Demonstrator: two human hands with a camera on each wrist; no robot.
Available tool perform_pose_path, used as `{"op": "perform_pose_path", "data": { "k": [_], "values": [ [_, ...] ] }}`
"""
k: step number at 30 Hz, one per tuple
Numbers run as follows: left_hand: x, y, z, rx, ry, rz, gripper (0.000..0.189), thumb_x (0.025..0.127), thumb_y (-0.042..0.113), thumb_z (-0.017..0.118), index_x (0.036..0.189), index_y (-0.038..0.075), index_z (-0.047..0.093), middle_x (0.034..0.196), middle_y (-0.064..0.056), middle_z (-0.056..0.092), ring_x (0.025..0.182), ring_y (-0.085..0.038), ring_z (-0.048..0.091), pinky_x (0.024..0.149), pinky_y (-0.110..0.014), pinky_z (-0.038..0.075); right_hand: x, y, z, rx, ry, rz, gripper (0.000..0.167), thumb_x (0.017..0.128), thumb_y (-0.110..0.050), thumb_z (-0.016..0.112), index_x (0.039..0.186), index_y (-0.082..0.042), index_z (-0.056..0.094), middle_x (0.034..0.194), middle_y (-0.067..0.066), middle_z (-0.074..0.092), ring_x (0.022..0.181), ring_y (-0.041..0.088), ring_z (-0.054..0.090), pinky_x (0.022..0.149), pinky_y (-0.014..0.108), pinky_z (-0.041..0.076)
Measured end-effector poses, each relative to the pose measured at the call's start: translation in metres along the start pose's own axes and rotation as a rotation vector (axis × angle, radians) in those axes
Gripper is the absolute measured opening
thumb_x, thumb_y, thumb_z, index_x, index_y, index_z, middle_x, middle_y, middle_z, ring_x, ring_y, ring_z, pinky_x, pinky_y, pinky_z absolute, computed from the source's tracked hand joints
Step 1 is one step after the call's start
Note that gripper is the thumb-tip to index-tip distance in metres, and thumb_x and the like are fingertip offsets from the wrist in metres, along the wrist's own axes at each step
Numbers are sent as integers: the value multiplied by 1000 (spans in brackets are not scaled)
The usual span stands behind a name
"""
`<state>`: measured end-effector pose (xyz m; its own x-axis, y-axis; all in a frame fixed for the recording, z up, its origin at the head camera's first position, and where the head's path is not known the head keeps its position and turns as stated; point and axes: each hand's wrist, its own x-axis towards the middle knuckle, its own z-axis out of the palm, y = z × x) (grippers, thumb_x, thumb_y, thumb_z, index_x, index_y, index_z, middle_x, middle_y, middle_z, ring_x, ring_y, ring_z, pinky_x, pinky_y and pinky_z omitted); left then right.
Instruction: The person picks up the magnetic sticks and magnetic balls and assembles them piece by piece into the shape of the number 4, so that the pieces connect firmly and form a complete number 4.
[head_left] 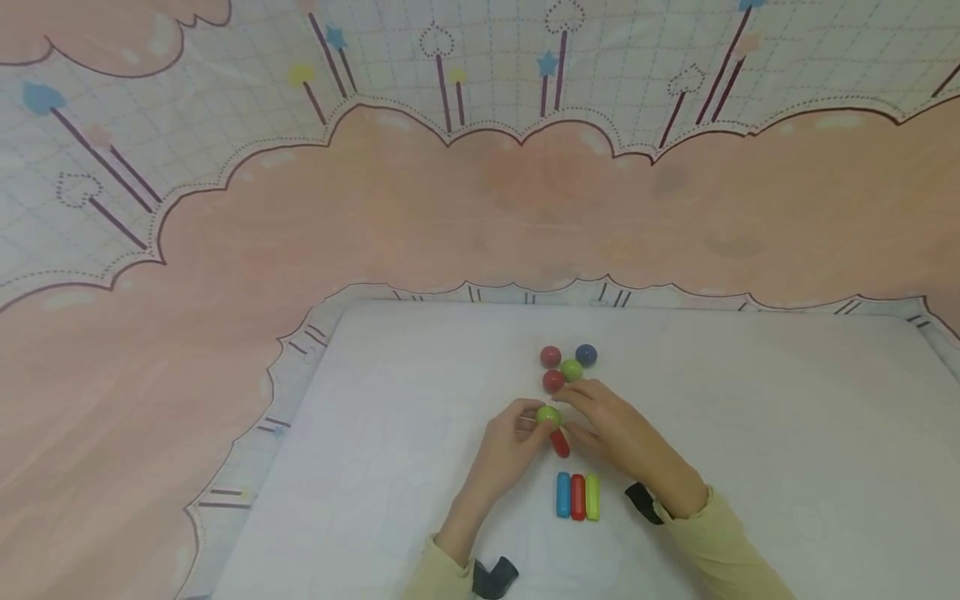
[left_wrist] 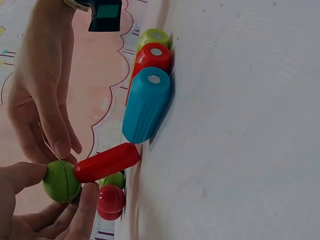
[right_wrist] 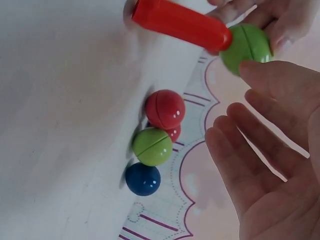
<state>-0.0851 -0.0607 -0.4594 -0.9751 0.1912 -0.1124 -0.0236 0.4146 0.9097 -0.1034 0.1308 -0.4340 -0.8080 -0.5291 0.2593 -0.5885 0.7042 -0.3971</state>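
My left hand [head_left: 508, 450] pinches a green ball [head_left: 548, 414] between its thumb and fingers. A red rod [left_wrist: 107, 162] sticks out from the ball, its near end against the ball's surface, and slants down towards the white table in the head view. On the other side, my right hand [head_left: 618, 423] has its fingers spread and relaxed. In the right wrist view its thumb tip overlaps the edge of the green ball, while the other fingers hold nothing.
Beyond the hands lie two red balls [head_left: 551, 357], another green ball [head_left: 572, 370] and a blue ball [right_wrist: 143, 178]. Nearer the person, a blue rod [head_left: 563, 495], a second red rod [head_left: 577, 497] and a yellow-green rod [head_left: 592, 497] lie side by side on the white table [head_left: 375, 467].
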Motion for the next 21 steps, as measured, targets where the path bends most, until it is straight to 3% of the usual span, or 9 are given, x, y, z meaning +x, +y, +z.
{"op": "perform_pose_path", "data": {
  "k": [12, 21],
  "values": [
    [-4, -1, -5, 20, -17, -14, 45, 98, 41, 59, 134, 14, 56, 120, -8, 69, 107, -21, 69, 88, -34, 58, 8, 8, 4, -49, 34, -13, 51, 78, -9, 84, 125, -6, 64, 124, 9, 62, 117, 25, 60, 97, 39, 53],
    [-8, -5, -9, 53, -31, -21, 44, 98, 41, 59, 133, 15, 57, 122, -7, 69, 110, -22, 68, 91, -38, 57, 16, 11, 8, -19, 37, -20, 50, 79, -6, 83, 125, -2, 64, 126, 12, 62, 119, 27, 59, 101, 41, 51]
  ]
}}
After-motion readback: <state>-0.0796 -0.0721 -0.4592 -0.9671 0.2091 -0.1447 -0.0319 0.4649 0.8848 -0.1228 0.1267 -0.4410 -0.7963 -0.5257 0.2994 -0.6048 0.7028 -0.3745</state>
